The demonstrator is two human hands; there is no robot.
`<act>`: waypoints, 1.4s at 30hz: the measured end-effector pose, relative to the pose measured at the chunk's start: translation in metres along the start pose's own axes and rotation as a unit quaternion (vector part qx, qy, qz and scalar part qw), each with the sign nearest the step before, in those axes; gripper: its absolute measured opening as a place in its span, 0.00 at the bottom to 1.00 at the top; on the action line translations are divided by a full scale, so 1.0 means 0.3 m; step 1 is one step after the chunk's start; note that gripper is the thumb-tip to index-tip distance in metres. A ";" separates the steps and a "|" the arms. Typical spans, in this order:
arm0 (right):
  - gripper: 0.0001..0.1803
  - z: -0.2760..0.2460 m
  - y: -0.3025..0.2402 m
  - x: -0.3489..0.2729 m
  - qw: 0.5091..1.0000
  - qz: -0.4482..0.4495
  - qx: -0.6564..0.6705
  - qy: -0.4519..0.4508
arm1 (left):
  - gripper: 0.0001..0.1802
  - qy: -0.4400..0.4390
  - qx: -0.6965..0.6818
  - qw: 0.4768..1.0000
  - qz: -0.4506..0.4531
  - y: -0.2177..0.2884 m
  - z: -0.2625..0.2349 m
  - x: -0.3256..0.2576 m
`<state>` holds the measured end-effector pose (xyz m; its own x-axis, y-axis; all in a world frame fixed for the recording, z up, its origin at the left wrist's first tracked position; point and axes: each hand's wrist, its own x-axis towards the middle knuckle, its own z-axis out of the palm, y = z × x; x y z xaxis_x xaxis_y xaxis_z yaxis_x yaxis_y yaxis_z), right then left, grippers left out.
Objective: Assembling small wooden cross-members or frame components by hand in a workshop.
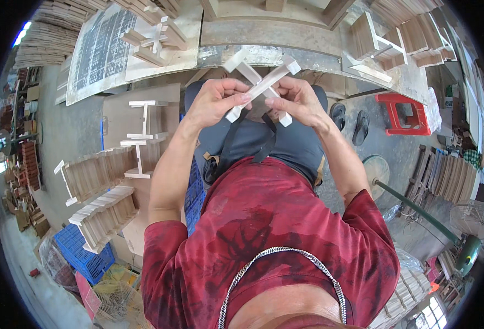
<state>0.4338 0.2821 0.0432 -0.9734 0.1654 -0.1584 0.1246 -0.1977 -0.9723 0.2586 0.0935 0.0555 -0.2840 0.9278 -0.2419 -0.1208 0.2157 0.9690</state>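
Above my lap, both hands hold a pale wooden cross frame (264,85) made of two bars that cross in an X, with short blocks at the bar ends. My left hand (215,102) is closed on the left side of the frame, its thumb along the bar near the crossing. On the other side, my right hand (301,104) pinches the lower right bar between thumb and fingers. The far ends of the frame point toward the workbench edge (269,55).
Wooden assemblies stand on the bench, one at the left (155,41), another at the right (382,46). Stacked wooden frames (96,172) and a blue crate (83,247) are at left. Sandals (361,127), a red stool (404,114) and a standing fan (472,219) are at right.
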 end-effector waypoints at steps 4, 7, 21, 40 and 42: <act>0.17 0.018 0.007 0.012 0.999 0.004 0.041 0.002 | 0.17 0.000 -0.019 1.000 -0.002 -0.011 -0.002 -0.013; 0.16 0.025 0.022 -0.004 0.999 -0.025 0.029 -0.013 | 0.16 0.008 -0.044 0.999 0.007 0.024 0.015 -0.025; 0.22 -0.019 0.054 0.016 0.989 0.096 -0.067 0.085 | 0.13 0.098 0.029 0.994 0.034 0.064 0.138 -0.005; 0.23 0.127 -0.109 0.018 0.759 -0.281 -0.565 0.158 | 0.15 0.176 -0.054 0.980 0.075 -0.004 0.129 0.021; 0.29 0.133 -0.065 0.022 0.726 -0.286 -0.605 0.157 | 0.14 0.180 -0.067 0.975 0.112 -0.030 0.134 0.031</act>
<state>0.4173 0.2486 0.0680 -0.8639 0.1361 0.4849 -0.0196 0.9530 -0.3024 0.2953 0.1123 0.0465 -0.6296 0.7752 -0.0511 -0.1340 -0.0435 0.9900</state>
